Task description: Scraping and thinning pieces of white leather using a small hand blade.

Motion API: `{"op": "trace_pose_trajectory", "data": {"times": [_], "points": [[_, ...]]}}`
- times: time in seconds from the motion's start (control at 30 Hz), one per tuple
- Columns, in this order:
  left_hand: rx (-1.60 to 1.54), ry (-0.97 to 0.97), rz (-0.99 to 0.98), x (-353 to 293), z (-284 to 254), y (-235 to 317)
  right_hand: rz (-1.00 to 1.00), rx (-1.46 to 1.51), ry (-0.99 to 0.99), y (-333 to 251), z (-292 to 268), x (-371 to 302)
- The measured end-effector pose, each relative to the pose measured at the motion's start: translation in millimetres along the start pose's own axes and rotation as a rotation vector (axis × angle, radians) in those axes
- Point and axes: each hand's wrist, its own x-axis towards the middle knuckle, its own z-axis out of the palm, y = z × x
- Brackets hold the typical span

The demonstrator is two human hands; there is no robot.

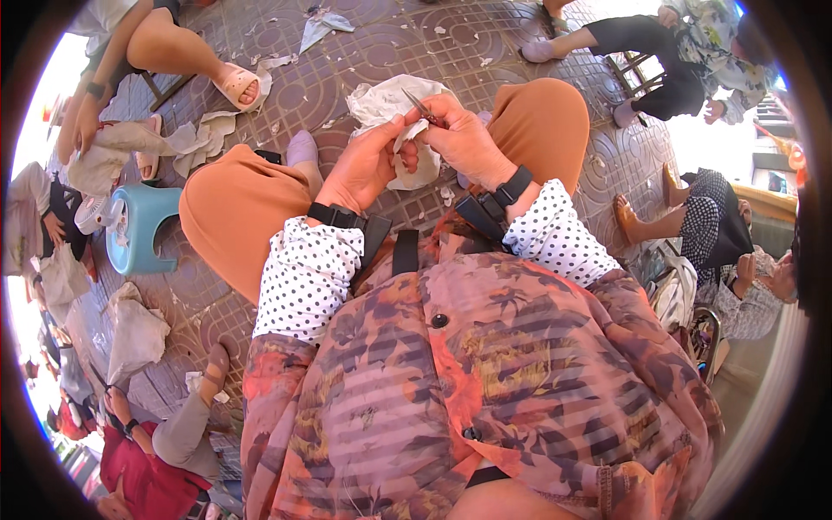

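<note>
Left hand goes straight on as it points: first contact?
Apart from the white cloth it handles, the left hand would probably meet the right hand first, holding a pointed metal tool; depth unclear.

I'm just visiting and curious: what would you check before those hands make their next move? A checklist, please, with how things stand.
1. White cloth held by the left hand: ok, pinched at the fingertips.
2. Pointed metal tool in the right hand: ok.
3. Tool's tip aimed away from the patterned jacket: ok.
4. Tool's blades open or closed: cannot tell, too small.
5. Tiled floor free of scraps: not ok, pale scraps lie about.
</note>
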Motion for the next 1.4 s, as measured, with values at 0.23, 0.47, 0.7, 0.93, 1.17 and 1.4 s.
{"op": "trace_pose_trajectory", "data": {"times": [0.23, 0.47, 0.7, 0.93, 1.17, 1.4], "points": [[-0.153, 0.014, -0.017, 1, -6, -2, 0.019, -0.204, 0.108, 1, 0, -3], [-0.088, 0.144, 0.210, -8, 0, 17, 0.092, -0.231, 0.238, -4, -11, 0], [-0.101, 0.396, 0.258, 11, -25, -1, 0.081, -0.244, 0.237, -9, -5, -2], [-0.089, 0.331, 0.170, 18, -39, -10, 0.438, 0.190, 0.011, 17, 8, -26], [-0.049, 0.331, 0.131, 15, -35, -12, 0.544, 0.201, 0.099, 15, 12, -27], [0.112, 0.307, 0.112, 15, -34, -11, 0.551, 0.129, 0.092, 17, 12, -20]]}}
